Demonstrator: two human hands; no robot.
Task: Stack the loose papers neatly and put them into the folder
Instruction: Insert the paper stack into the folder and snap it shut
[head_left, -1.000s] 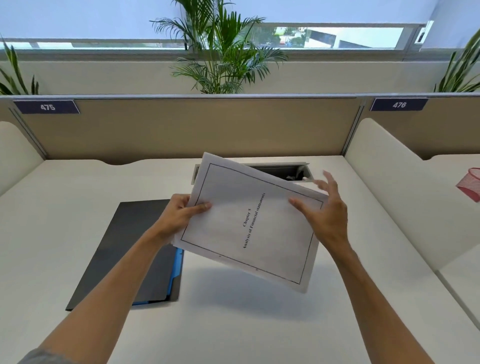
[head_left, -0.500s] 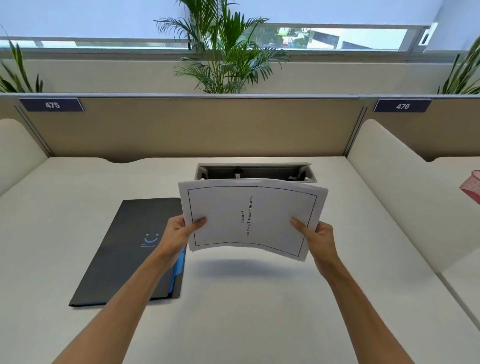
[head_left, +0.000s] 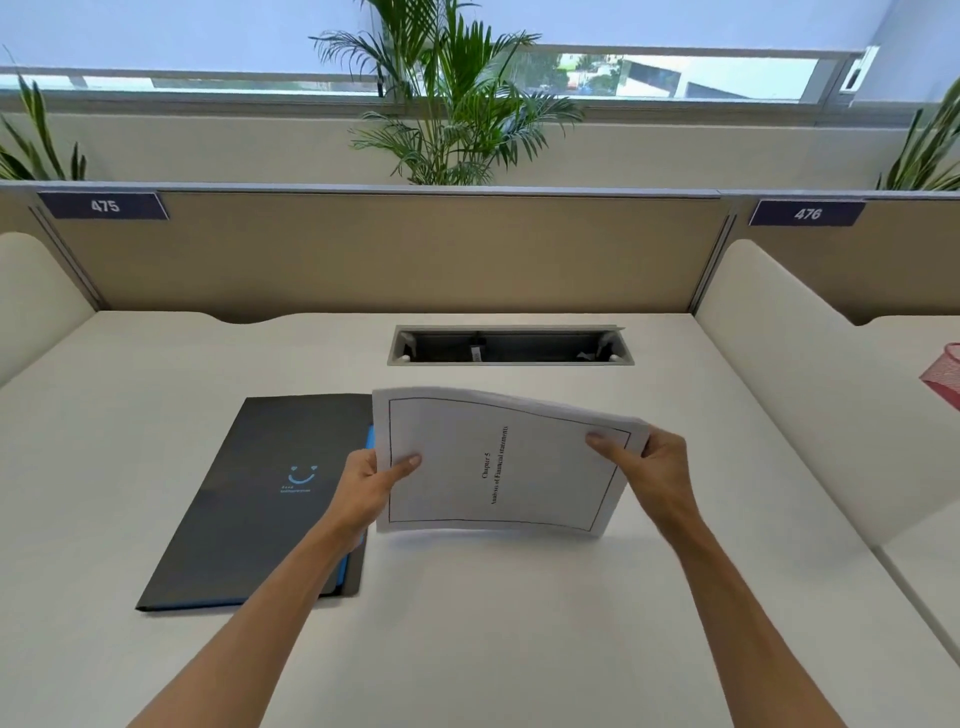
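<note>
White desk (head_left: 519, 623), beige partition (head_left: 389, 249), papers (head_left: 498, 462) above closed folder (head_left: 249, 509)

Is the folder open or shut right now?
Shut: the dark folder lies flat, cover down, logo up; the papers are still outside it.

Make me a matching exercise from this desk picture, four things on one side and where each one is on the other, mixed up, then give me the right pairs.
Things:
1. papers
2. folder
3. cable tray
4. pink basket

Places:
A. recessed in the desk, behind the papers
B. at the right edge of the view
C. held between both hands
D. flat and closed on the desk, at the left

Pairs: 1-C, 2-D, 3-A, 4-B
</note>
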